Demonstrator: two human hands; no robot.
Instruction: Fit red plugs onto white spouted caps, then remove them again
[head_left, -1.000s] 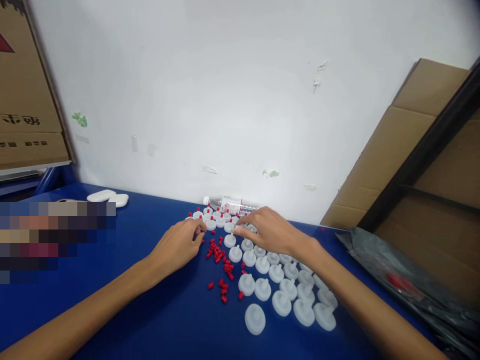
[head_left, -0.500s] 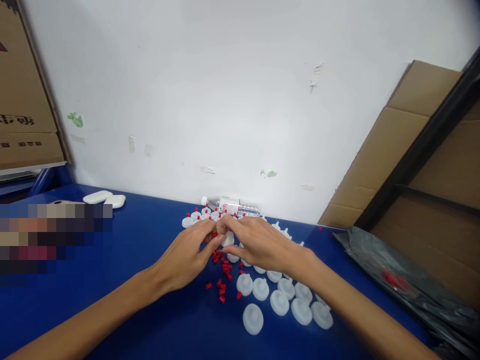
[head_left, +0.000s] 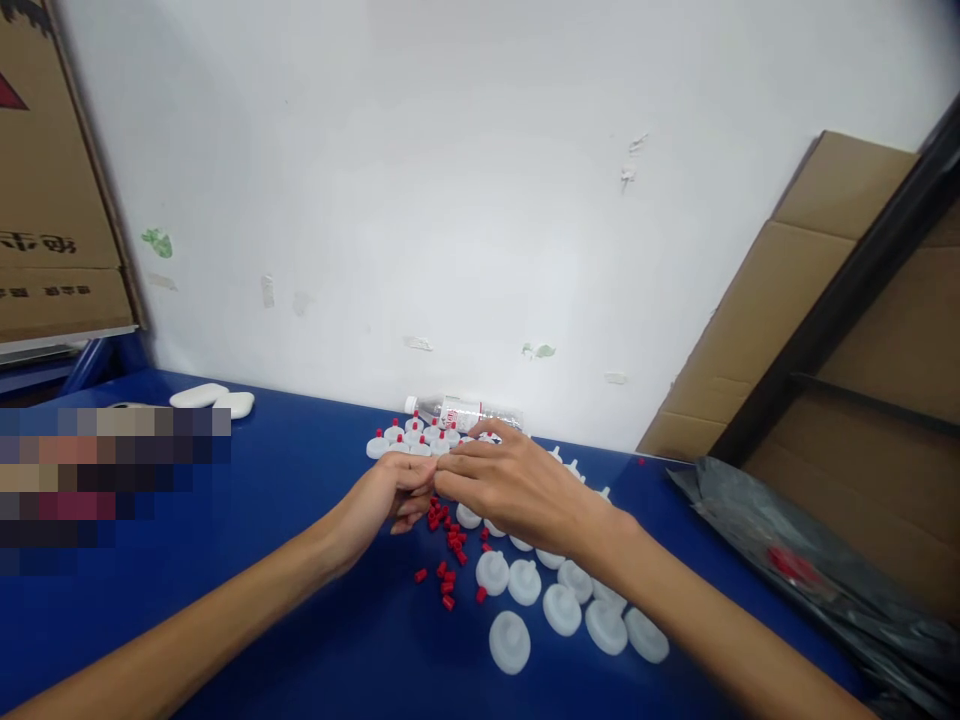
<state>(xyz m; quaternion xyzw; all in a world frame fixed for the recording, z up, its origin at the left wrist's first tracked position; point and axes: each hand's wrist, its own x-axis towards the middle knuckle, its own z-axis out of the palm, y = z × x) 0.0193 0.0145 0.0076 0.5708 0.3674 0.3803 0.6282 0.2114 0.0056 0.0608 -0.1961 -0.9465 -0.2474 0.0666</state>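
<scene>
My left hand (head_left: pixel 397 490) is closed, its fingers curled and its thumb reaching toward the right hand. The fingertips of my right hand (head_left: pixel 510 478) press together against the left hand's fingertips. Whatever lies between them is hidden. Just below the hands lies a loose pile of small red caps (head_left: pixel 454 541). White plastic discs with a central spout, such as this nearest white disc (head_left: pixel 510 642), are spread under and around my right forearm. Behind the hands, several white spouted discs (head_left: pixel 379 447) stand grouped with red caps on their spouts.
A clear plastic bottle (head_left: pixel 491 413) lies against the wall at the table's (head_left: pixel 300 640) back edge. Two white rounded objects (head_left: pixel 234 404) lie at the back left. On the right are a grey plastic bag (head_left: pixel 750 520) and a cardboard sheet (head_left: pixel 757 300). A blurred patch hides the left edge.
My left hand has turned, its fingers now curling below the thumb. My right hand's fingers have come down over the left fingertips, and the white disc seen between the hands is now hidden.
</scene>
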